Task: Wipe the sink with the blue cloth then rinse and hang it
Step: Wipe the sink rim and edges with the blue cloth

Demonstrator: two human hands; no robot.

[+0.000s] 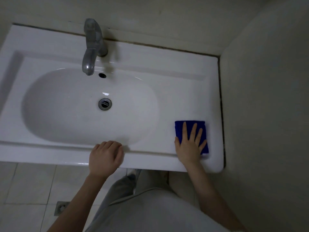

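No text, label, brand mark, number or sign can be read anywhere in the view. Nothing legible is shown on the white ceramic sink (167,67), the grey metal tap (92,47) or the folded blue cloth (179,129).
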